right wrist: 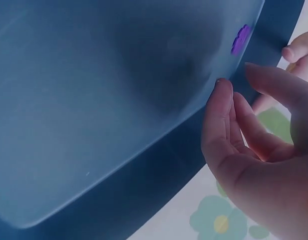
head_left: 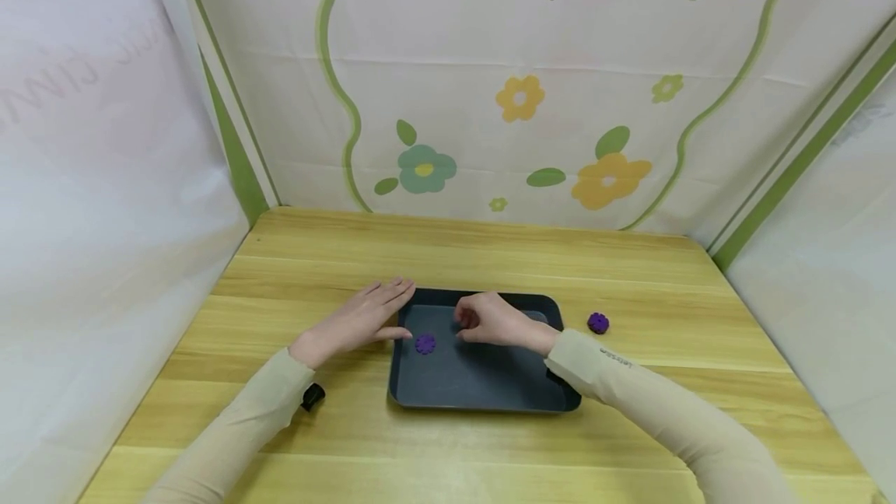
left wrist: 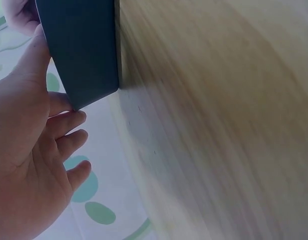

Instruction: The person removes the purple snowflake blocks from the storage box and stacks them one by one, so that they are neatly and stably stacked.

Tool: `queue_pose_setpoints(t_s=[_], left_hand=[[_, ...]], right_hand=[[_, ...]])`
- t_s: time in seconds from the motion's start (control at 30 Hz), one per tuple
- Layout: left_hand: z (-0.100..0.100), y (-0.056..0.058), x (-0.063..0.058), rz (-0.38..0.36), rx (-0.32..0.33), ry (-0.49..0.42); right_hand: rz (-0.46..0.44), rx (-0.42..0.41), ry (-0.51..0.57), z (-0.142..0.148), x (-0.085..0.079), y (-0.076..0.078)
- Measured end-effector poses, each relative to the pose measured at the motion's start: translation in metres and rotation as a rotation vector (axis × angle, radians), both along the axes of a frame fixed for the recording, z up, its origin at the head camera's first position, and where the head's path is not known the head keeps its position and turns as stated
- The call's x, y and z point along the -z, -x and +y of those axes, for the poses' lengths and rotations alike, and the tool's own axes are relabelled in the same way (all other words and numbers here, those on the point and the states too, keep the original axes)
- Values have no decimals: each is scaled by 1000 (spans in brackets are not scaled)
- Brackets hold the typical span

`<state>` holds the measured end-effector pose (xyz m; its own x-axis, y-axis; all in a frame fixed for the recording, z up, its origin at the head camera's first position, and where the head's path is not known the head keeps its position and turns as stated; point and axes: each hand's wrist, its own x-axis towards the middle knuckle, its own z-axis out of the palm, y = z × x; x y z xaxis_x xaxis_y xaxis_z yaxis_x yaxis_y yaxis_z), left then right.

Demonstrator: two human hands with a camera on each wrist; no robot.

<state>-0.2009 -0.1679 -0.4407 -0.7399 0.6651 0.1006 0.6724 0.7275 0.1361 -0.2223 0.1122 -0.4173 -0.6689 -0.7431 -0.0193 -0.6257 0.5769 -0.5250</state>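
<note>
A dark rectangular tray (head_left: pixel 483 379) lies on the wooden table. Inside it near the left side is a purple notched plastic disc (head_left: pixel 425 344), flower-like in outline, also visible in the right wrist view as a purple disc (right wrist: pixel 240 39). My left hand (head_left: pixel 360 319) is at the tray's upper left corner with fingers extended, thumb reaching over the left rim towards the disc. The left wrist view shows its fingers at the outer tray wall (left wrist: pixel 86 55). Over the tray, to the right of the disc, hovers my right hand (head_left: pixel 493 320), fingers loosely bent, thumb apart, nothing between them.
A second purple notched piece (head_left: pixel 598 323) lies on the table to the right of the tray. Beside the left cuff is a small black object (head_left: pixel 313 396). White curtains with printed flowers (head_left: pixel 519 98) stand behind the table (head_left: pixel 315 255) and on both sides.
</note>
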Motion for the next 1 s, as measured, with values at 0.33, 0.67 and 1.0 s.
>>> queue_pose_setpoints(t_s=[0.33,0.67,1.0], left_hand=[[-1,0,2,19,4,8],[-3,0,2,21,7,-11],[-3,0,2,-3,-9,-13]], right_hand=[[-32,-47,-12,-24,9,0],[-62,-77,-16,-39,11,0],[-45,-88,-36,-46,13,1]])
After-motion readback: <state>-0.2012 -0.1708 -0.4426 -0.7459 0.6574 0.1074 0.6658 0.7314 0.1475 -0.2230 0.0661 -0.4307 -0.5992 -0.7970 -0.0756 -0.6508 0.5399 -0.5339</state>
